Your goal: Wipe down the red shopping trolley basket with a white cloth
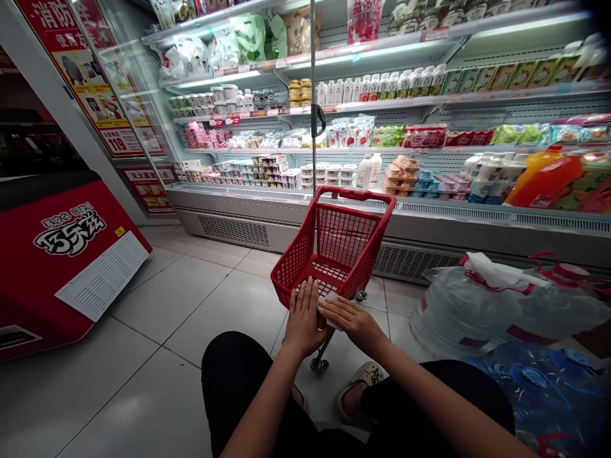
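Note:
A small red plastic shopping cart [292,272] stands right before my knees, its basket open at the top. My left hand [304,319] lies on the cart's near rim with the fingers stretched out and close together. Nothing shows in it. Beside it, my right hand [352,323] presses a crumpled white wipe [331,297] against the near right corner of the rim. The wipe peeks out above and below the fingers. Both sets of fingertips nearly meet. Under the basket a caster wheel [319,365] rests on the floor.
Behind the cart runs an open refrigerated display case [233,226] stocked with yogurts, bottles and packs. A red chest freezer [71,254] stands at left. Large wrapped water bottles [468,308] and blue water jugs [534,381] crowd the right side. Pale tiles [191,305] cover the floor.

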